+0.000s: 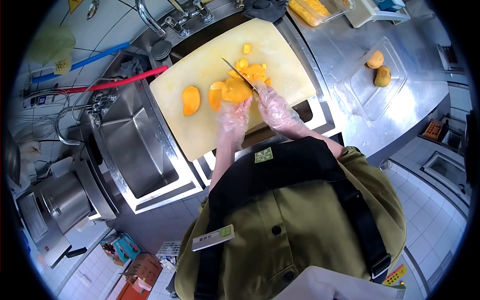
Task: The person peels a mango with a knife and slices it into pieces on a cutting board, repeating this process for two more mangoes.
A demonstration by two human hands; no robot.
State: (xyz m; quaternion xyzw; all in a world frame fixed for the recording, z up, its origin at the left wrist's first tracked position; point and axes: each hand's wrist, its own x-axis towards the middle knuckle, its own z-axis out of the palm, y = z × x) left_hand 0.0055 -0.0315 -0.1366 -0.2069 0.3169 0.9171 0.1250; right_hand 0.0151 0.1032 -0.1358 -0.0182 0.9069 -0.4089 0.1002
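Observation:
A pale cutting board (185,135) lies across a sink. In my right hand (274,109), gloved in clear plastic, is a knife (239,73), its blade pointing up and left over cut mango pieces (256,70). My left hand (235,117), also in a clear glove, has its fingers at the lower edge of a large mango piece (236,91), beside the blade; part of those fingers is hidden by the fruit. Another slice (215,96) touches that piece on the left. Further left a mango half (191,100) lies by itself, and a small cube (247,48) sits near the top.
A clear tray (372,102) with two whole mangoes (382,76) stands on the steel counter (330,55) at right. Beyond the board is a glass container (320,12) of cut mango. An empty sink basin (132,150), faucets and a red hose (117,82) are at left.

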